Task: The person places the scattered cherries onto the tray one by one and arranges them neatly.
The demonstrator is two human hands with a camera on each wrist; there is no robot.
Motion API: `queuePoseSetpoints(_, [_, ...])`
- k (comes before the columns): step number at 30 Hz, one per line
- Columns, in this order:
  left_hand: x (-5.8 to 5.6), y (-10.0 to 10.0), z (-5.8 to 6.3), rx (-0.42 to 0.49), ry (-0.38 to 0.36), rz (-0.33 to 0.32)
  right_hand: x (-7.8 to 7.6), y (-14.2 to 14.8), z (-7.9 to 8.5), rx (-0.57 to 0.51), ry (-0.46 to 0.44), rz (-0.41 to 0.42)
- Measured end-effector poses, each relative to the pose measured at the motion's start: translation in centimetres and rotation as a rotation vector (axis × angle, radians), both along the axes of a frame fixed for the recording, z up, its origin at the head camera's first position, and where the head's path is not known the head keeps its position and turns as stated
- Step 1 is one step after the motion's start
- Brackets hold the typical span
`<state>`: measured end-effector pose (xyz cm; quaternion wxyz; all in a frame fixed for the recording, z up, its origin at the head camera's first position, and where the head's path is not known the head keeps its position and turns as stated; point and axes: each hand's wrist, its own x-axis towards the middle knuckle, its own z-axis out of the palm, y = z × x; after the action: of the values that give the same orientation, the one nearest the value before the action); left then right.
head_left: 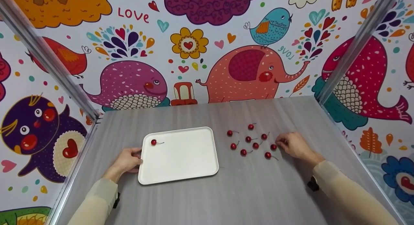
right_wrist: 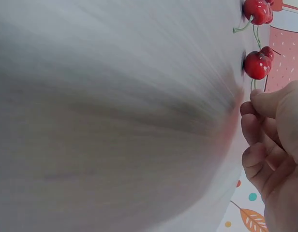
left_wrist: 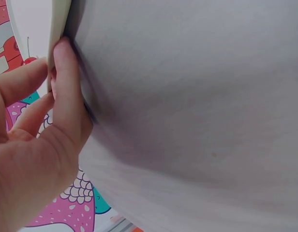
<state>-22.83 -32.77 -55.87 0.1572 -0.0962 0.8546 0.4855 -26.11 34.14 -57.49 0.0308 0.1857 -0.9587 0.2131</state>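
Note:
A white rectangular tray point(head_left: 184, 160) lies on the table, with one red cherry point(head_left: 153, 142) and its stem near its upper left corner. My left hand point(head_left: 125, 161) holds the tray's left edge; the left wrist view shows the rim between thumb and fingers point(left_wrist: 67, 72). To the right of the tray, several stemmed cherries point(head_left: 248, 139) are scattered on the table. At the right end of this group, my right hand point(head_left: 295, 146) pinches the stem of a cherry point(head_left: 273, 147) between thumb and forefinger. That cherry point(right_wrist: 258, 65) still appears to sit on the tabletop.
The grey wood-grain table point(head_left: 200, 202) ends at a back wall point(head_left: 190, 66) printed with cartoon animals. Metal posts point(head_left: 349, 50) stand at the back corners, and a printed side panel point(head_left: 32, 137) borders the left.

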Motion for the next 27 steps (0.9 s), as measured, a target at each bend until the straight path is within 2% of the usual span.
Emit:
queuePoseSetpoints(6, [0.0, 0.0, 0.0, -0.004, 0.000, 0.000, 0.1, 0.0, 0.1, -0.029, -0.038, -0.025])
queuePoseSetpoints(12, [0.0, 0.0, 0.0, -0.004, 0.000, -0.002, 0.2, -0.3, 0.5, -0.115, -0.140, -0.110])
queuePoseSetpoints(17, [0.1, -0.2, 0.0, -0.002, -0.004, 0.002, 0.1, -1.2, 0.6, -0.182, -0.183, -0.179])
queuePoseSetpoints(27, [0.2, 0.0, 0.1, -0.032, -0.010, 0.011, -0.1, -3.3, 0.9, -0.307, -0.143, -0.181])
